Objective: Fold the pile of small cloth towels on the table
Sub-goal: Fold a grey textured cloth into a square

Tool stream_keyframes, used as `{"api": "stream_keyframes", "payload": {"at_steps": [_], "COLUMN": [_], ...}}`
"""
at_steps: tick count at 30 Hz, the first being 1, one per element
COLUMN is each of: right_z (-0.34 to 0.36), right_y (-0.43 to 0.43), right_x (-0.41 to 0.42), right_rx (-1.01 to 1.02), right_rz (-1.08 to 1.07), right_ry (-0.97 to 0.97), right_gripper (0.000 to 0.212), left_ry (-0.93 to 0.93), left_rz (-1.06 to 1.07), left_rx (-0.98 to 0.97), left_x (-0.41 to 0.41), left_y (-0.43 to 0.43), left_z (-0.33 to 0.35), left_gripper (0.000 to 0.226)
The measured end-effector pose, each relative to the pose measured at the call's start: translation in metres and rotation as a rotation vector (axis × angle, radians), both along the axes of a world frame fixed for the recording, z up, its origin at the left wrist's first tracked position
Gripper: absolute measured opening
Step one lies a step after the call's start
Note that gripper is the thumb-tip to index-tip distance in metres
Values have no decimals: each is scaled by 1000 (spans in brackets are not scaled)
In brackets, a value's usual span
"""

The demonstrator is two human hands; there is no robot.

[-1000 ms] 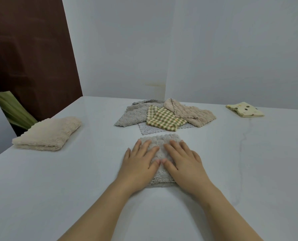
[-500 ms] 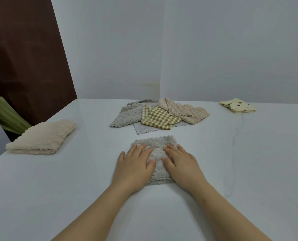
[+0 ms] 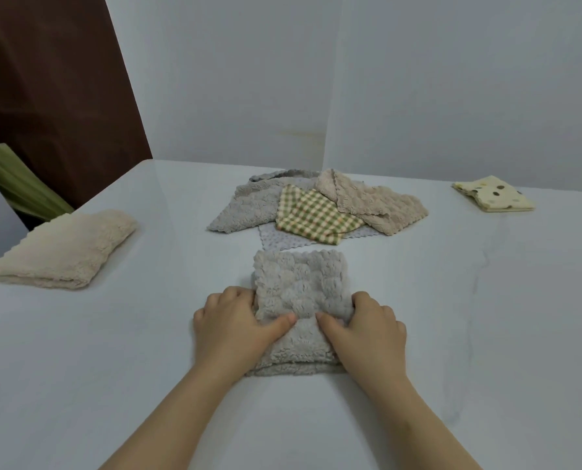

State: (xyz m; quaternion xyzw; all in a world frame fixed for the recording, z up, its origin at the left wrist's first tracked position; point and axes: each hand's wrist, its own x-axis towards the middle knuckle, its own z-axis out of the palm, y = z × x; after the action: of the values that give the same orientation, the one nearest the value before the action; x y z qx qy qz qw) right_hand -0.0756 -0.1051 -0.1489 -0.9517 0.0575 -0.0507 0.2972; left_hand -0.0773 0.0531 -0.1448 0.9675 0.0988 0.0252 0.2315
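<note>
Two hands, left (image 3: 233, 329) and right (image 3: 367, 329), fingers pinching fluffy grey folded towel (image 3: 299, 290), scalloped edge.

Left hand (image 3: 235, 329) and right hand (image 3: 367, 334) grip opposite side edges of folded grey towel (image 3: 299, 293) on white table (image 3: 113, 368).

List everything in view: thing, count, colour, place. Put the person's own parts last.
grey towel: 1, grey, folded, centre front, under both hands
towel pile: about 5, two grey, beige, pale grey, green-yellow check, centre back
cream towel: 1, cream, folded, table's left edge
spotted cloth: 1, pale yellow, dark dots, folded, far right
table: 1, white
green object: 1, green, beyond table, left
left hand: 1, gripping grey towel's left side
right hand: 1, gripping its right side
</note>
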Motion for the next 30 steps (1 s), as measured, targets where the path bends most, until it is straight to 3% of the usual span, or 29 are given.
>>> {"api": "stream_keyframes", "payload": {"at_steps": [4,9,14,17,23,30], "right_z": [12,50,89,109,123,106], "right_y": [-1,-4,-16,-33,-75,-144], "right_x": [5,13,33,46,82,157], "right_rx": [150,584,1038,1145,1197,1143], "right_rz": [10,-87,-217,-221,-245,-342], "right_ry": [108,236,417,445,270,111], "right_gripper": [26,14,30,17,20,21], "left_ry": [127,325,317,327,266,51], "left_rz": [-6,-1,-79,-151,-304,-371], "left_rx": [-174,-812,-936,-929,-796,-179], "left_x": [6,17,41,62,113,205], "left_y": [2,-4,-13,-27,-75,-139], "left_z": [12,51,92,104,122,106], "left_gripper": [34,21,20,23,36,30]}}
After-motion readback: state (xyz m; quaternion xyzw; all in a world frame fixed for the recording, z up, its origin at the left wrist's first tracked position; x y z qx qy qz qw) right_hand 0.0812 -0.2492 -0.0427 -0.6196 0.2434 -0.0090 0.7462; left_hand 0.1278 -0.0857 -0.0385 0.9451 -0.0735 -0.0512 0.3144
